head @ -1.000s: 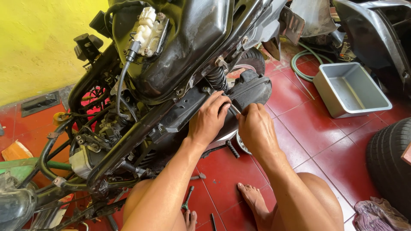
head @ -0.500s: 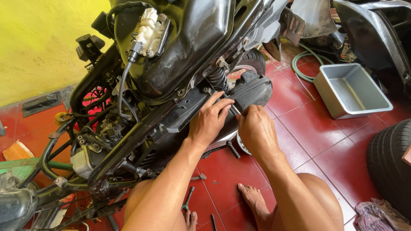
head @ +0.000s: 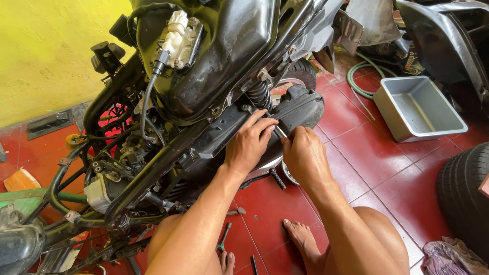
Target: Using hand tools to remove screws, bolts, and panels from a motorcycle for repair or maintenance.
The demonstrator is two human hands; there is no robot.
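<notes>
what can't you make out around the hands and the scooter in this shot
Head view only:
- Metal tool: only a short shaft shows; its tip and handle are hidden by the left hand and right hand.
- Tyre: cut off by the right edge.
- Small tools on the floor: too small to identify.

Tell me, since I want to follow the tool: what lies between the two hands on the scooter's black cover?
In the head view, a slim metal tool shaft bridges the gap between the left hand and right hand, against the black cover.

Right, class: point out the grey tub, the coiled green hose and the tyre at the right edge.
grey tub (head: 444,125): head view, near rim.
green hose (head: 356,86): head view, outer curve of the coil.
tyre (head: 466,196): head view, tread face.
</notes>
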